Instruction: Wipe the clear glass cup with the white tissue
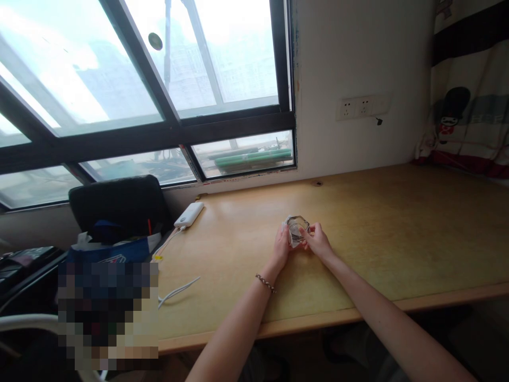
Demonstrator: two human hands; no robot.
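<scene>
Between my two hands is a small clear glass dish (299, 225) with a dark, many-sided rim, much like an ashtray. My left hand (281, 244) is closed round its left side, with a crumpled white tissue (286, 224) pressed between the fingers and the glass. On the right side, my right hand (318, 241) grips the dish, its thumb reaching over the rim toward the inside. The dish is held just above the wooden table (397, 228), tilted toward me. The undersides of both hands' fingers are partly hidden.
A white power bank (189, 215) with a white cable (178, 291) lies on the table's left part. Beyond that edge are a black chair (119, 204) and a blue bag (113, 252). A window and a wall with sockets (356, 107) stand behind; a curtain (469, 95) hangs at right.
</scene>
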